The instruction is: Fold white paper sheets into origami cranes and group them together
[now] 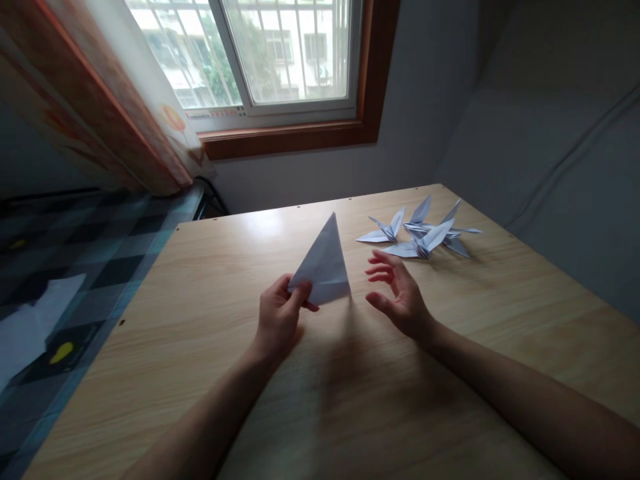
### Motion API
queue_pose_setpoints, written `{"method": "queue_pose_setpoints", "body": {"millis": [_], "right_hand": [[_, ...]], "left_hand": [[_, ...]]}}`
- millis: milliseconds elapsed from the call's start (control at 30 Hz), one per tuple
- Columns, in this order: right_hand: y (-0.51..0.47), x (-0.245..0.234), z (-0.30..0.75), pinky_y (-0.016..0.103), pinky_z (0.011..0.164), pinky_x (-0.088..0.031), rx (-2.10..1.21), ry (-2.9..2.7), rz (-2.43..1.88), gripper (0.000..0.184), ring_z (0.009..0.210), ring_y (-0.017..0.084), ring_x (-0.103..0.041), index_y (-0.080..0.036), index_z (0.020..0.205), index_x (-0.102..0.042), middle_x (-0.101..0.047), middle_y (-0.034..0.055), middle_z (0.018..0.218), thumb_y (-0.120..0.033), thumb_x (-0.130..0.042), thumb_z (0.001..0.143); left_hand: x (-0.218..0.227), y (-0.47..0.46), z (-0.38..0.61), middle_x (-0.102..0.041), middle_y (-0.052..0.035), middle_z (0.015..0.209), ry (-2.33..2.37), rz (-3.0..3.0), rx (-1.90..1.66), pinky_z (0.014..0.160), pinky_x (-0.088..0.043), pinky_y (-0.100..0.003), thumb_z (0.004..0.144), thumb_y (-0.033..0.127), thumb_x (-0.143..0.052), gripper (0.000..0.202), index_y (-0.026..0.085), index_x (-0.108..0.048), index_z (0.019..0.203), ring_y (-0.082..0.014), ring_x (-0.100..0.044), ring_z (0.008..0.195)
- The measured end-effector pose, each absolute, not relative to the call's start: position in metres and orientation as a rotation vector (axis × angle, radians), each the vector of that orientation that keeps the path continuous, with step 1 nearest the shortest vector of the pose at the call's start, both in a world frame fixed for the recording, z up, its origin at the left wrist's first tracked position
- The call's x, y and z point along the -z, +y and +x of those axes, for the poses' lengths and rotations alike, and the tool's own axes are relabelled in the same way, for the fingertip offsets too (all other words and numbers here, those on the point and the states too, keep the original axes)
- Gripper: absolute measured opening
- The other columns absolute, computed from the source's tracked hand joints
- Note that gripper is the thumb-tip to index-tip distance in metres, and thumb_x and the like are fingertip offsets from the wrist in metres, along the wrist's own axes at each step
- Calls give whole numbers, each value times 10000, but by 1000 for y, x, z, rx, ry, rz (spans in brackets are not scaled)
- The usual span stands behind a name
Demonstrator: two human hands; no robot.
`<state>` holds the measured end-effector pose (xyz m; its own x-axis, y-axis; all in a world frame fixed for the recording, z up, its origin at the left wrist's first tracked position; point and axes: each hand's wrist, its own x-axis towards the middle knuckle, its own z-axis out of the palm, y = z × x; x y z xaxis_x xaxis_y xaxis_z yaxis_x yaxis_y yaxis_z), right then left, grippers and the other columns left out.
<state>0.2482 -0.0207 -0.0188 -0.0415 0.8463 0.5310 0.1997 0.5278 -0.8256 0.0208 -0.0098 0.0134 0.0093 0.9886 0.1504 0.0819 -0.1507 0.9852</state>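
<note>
My left hand (283, 305) pinches the lower left corner of a white sheet of paper (326, 267) folded into a triangle. The thumb lies on its front, and the fingers are mostly hidden behind it. One point of the triangle faces up and away from me; its lower right corner hangs just above the wood. To the right of the paper and apart from it, my right hand (400, 297) is held with fingers curved and spread, nothing between them. Just beyond that hand lie several folded white paper cranes (423, 243), grouped close together.
The light wooden table (200, 373) spreads under both hands. At the left, lower down, a dark checked cloth (30, 267) carries loose white paper (30, 333). A window (293, 53) with a flowered curtain (115, 87) is beyond the table; a grey wall (565, 160) bounds the right side.
</note>
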Motion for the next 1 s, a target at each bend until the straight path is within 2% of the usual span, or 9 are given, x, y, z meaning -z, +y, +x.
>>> {"method": "queue_pose_setpoints", "body": {"millis": [133,233,333,467,700,833,933,1000], "right_hand": [[-25,15,238,342,697,-575,-1087,-1420,-827,598,778,166,-642,-231,1244,-525,-606,85,1084,-510,-742,762],[-30,9,231,283,585,-548,-1293,-1346,-783,492,675,144,-628,-193,1099,-596,-658,58,929,-509,-747,753],[-34,5,225,262,513,-523,-1363,-1316,-840,353,600,141,-619,-164,910,-646,-674,35,760,-470,-743,762],[-33,5,224,243,450,-493,-1339,-1304,-956,301,481,115,-575,-156,756,-659,-647,-1,611,-438,-761,736],[-24,11,230,228,471,-462,-1266,-1297,-1047,282,492,108,-552,-152,732,-651,-615,-14,588,-421,-724,779],[-26,11,229,248,534,-473,-1314,-1399,-1014,287,575,131,-575,-153,766,-629,-621,-2,656,-432,-676,819],[-29,12,228,278,612,-487,-1359,-1422,-958,272,670,162,-600,-150,853,-656,-648,19,736,-421,-664,829],[-31,15,227,279,624,-475,-1293,-1393,-978,249,685,164,-590,-150,834,-653,-644,22,751,-399,-653,833]], "left_hand": [[-12,-14,29,-567,47,510,1070,1247,-1162,411,-471,-212,762,464,-690,339,155,-563,705,-102,-545,410],[-10,-20,33,-573,38,491,1062,1278,-1096,421,-458,-203,783,456,-681,338,156,-561,685,-103,-548,421],[-7,-20,33,-590,28,494,1096,1324,-1074,427,-446,-198,787,429,-683,316,155,-573,674,-107,-558,435],[1,-15,28,-573,35,468,1141,1331,-1065,390,-406,-193,772,435,-700,331,166,-558,641,-103,-530,396],[-2,-13,27,-526,44,396,1251,1362,-1111,354,-322,-176,774,418,-691,347,172,-545,577,-72,-434,325],[-1,-14,29,-491,58,381,1220,1334,-1125,351,-298,-179,765,424,-687,355,181,-513,573,-70,-409,319],[1,-13,28,-492,52,394,1230,1382,-1121,373,-316,-188,790,431,-662,369,184,-497,571,-77,-424,342],[1,-12,26,-512,41,428,1303,1471,-1161,420,-368,-198,815,423,-645,371,179,-505,572,-84,-458,386]]}}
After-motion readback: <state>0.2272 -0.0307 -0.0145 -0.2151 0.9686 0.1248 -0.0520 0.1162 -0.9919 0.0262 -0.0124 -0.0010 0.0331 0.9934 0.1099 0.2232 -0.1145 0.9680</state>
